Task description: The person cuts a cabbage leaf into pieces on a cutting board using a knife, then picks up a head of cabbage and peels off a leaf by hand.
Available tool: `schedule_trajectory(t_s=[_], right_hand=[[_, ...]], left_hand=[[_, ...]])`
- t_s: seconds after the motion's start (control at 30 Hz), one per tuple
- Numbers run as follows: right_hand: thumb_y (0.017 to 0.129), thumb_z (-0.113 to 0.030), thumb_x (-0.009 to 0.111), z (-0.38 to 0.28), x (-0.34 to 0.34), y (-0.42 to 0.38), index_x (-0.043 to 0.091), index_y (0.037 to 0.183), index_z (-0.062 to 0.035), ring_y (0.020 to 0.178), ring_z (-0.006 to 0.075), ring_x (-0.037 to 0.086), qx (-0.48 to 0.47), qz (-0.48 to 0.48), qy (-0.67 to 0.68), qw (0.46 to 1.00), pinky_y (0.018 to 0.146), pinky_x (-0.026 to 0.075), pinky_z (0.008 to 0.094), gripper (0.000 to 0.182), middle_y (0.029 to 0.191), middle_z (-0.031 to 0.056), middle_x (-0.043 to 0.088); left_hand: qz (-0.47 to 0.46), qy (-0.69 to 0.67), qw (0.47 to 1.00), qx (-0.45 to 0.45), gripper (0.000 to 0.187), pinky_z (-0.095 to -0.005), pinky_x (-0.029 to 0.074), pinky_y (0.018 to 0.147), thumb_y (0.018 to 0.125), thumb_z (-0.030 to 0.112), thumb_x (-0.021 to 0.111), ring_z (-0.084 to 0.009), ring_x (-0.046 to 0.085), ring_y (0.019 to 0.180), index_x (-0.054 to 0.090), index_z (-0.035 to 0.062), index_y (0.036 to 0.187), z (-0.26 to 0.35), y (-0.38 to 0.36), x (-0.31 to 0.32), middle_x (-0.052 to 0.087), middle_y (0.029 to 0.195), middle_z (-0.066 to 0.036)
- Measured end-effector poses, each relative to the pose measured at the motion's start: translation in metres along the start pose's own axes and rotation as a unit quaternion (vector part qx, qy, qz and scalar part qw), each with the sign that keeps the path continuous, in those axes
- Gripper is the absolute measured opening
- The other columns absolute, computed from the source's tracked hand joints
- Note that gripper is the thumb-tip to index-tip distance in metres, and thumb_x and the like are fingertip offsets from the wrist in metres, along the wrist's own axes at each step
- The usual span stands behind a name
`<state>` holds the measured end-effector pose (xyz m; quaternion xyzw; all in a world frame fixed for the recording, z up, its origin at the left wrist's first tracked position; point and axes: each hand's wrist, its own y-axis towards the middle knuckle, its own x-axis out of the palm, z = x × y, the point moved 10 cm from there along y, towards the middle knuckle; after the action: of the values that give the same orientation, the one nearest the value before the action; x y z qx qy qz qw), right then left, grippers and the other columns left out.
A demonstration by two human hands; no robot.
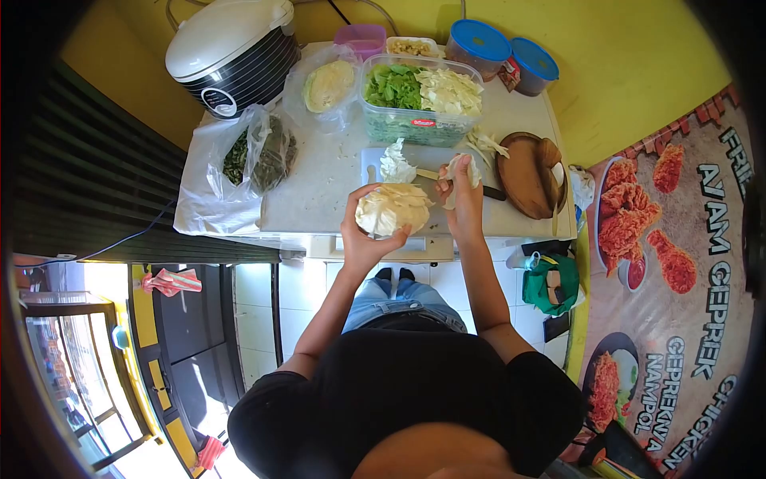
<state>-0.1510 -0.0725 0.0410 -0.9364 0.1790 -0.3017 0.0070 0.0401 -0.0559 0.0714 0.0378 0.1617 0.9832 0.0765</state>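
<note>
My left hand (363, 237) is wrapped round a pale cabbage head (392, 210), held up before the table's front edge. Just to its right, my right hand (459, 195) grips a torn piece of cabbage leaf (469, 170), apart from the head. Behind both hands lies a white cutting board (370, 160), with a loose cabbage leaf (396, 164) on it. A knife (494, 193) rests across the board, its dark handle pointing right and part of it hidden by my right hand. Beyond stands a clear plastic container (423, 126) of green leaves (392, 86) and cut cabbage (449, 92).
A wooden mortar (517, 177) sits at the right edge, near cabbage strips (485, 144). Leftward are a bag of dark greens (254, 156), a bagged cabbage (329, 86) and a rice cooker (235, 60). Blue-lidded tubs (479, 40) stand at the back. A green bag (550, 283) is below right.
</note>
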Motion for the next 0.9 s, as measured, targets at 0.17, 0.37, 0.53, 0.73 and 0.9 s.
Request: schedule_trajectory(t_s=[0.17, 0.37, 0.53, 0.73, 0.9], right_hand=[[0.089, -0.038, 0.066, -0.018, -0.012, 0.017, 0.052, 0.108, -0.0075, 0.077, 0.0099, 0.05, -0.062, -0.02, -0.096, 0.993, 0.07, 0.045, 0.025, 0.038, 0.093, 0.0032, 0.055], [0.07, -0.032, 0.084, -0.009, 0.025, 0.018, 0.046, 0.129, -0.0069, 0.114, 0.0257, 0.049, -0.166, -0.18, -0.369, 0.897, 0.098, 0.039, 0.0354, 0.074, 0.121, 0.0122, 0.05], [0.071, -0.024, 0.082, -0.04, 0.051, -0.007, 0.056, 0.126, -0.0082, 0.125, 0.0288, 0.045, -0.305, -0.151, -0.505, 0.793, 0.105, 0.035, 0.0401, 0.063, 0.131, 0.0165, 0.05], [0.07, -0.025, 0.082, -0.007, 0.094, -0.049, 0.059, 0.124, -0.0069, 0.125, 0.0277, 0.046, -0.213, -0.363, -0.415, 0.807, 0.106, 0.033, 0.04, 0.061, 0.131, 0.0159, 0.051], [0.077, -0.025, 0.077, -0.008, 0.087, -0.048, 0.06, 0.123, -0.0094, 0.125, 0.0282, 0.046, -0.16, -0.345, -0.308, 0.872, 0.107, 0.032, 0.0397, 0.051, 0.131, 0.0158, 0.051]], left_hand=[[0.076, -0.087, 0.983, -0.141, 0.064, -0.0348, 0.059, 0.079, 0.077, 0.009, 0.071, -0.0237, 0.063, 0.101, 0.041, 0.0026, 0.133, -0.037, -0.006, -0.042, 0.056, 0.116, -0.015], [0.073, -0.165, 0.96, -0.215, 0.058, -0.0341, 0.062, 0.067, 0.09, 0.032, 0.056, -0.0284, 0.066, 0.099, 0.036, 0.0057, 0.138, -0.04, -0.006, -0.037, 0.054, 0.123, -0.017], [0.077, -0.228, 0.942, -0.234, 0.057, -0.0348, 0.063, 0.066, 0.091, 0.032, 0.057, -0.0275, 0.067, 0.097, 0.037, 0.0059, 0.137, -0.041, -0.006, -0.032, 0.055, 0.12, -0.017], [-0.028, -0.145, 0.979, -0.141, 0.066, -0.0268, 0.058, 0.071, 0.086, 0.025, 0.069, -0.0178, 0.062, 0.102, 0.035, 0.0057, 0.139, -0.025, 0.005, -0.018, 0.056, 0.119, -0.012], [-0.057, -0.111, 0.983, -0.134, 0.064, -0.0233, 0.055, 0.069, 0.083, 0.023, 0.073, -0.0129, 0.06, 0.101, 0.04, 0.0052, 0.135, 0.002, 0.011, -0.015, 0.057, 0.117, -0.009]])
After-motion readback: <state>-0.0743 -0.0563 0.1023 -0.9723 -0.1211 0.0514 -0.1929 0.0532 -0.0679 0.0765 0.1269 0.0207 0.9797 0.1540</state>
